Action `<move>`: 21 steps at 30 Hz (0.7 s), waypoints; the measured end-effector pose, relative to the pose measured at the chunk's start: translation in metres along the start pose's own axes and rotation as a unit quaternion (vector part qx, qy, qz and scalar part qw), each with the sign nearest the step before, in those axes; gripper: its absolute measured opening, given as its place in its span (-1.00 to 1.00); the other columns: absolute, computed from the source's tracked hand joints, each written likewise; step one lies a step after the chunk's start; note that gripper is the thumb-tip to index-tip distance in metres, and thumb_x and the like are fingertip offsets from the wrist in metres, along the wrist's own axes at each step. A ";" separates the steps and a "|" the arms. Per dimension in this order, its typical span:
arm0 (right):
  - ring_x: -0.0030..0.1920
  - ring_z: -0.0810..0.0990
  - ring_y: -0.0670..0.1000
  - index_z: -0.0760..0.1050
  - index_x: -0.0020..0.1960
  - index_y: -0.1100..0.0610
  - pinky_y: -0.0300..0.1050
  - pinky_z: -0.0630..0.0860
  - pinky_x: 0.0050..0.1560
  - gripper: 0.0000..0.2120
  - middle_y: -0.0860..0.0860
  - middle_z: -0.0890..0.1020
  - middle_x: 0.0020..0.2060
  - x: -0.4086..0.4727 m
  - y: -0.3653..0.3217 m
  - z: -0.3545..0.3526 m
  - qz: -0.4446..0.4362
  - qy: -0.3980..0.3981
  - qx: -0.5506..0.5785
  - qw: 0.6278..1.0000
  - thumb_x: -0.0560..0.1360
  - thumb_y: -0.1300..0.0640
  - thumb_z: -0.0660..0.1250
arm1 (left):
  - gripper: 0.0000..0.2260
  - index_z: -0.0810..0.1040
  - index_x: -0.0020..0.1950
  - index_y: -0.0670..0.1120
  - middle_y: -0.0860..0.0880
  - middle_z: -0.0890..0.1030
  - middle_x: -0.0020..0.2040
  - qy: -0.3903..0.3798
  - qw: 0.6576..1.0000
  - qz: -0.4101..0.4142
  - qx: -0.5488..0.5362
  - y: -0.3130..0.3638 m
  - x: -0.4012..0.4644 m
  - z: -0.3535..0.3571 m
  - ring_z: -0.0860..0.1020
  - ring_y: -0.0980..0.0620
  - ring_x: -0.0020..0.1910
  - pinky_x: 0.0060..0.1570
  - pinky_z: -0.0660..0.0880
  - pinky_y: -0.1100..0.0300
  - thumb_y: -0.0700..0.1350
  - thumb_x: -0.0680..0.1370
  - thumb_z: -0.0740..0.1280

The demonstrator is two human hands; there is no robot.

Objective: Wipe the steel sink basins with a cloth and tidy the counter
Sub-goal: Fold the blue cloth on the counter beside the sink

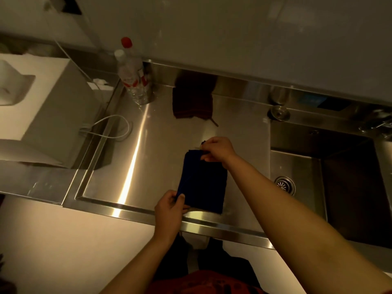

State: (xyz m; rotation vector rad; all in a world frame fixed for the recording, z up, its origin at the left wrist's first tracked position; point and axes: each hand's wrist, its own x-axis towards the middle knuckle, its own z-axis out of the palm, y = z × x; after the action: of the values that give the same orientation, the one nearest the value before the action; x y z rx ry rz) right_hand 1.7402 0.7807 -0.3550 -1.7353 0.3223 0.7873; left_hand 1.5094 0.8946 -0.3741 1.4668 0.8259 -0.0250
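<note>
Left hand (169, 206) pinches the dark blue cloth's (203, 183) near corner; right hand (216, 150) pinches its far corner, apparently folding, left of the sink basin (297, 166).

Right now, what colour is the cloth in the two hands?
Dark blue cloth, seen best in the head view.

Nothing legible here, honestly.
The plastic bottle (132, 80) has a red-and-white label, but the print's too blurry to read.

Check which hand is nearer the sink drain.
Right. The right hand pinches the blue cloth's far corner, left of the drain; the left hand grips the near corner, farther left.
</note>
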 end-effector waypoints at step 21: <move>-0.10 0.66 0.04 0.67 -0.02 0.14 -0.12 0.62 -0.03 -0.77 0.01 0.67 -0.16 0.003 0.042 -0.013 -0.098 0.098 -0.195 0.971 0.49 0.37 0.30 | -0.85 0.60 0.12 0.04 0.18 0.56 0.03 -0.038 0.931 0.174 0.318 -0.005 0.031 -0.026 0.54 0.22 -0.02 -0.09 0.41 0.48 -0.19 0.61 0.39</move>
State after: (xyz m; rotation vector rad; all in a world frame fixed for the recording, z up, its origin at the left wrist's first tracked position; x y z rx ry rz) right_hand 1.7223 0.7554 -0.3866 -2.1851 0.1287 0.5595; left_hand 1.5171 0.9312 -0.3910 2.1963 0.4969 -0.0873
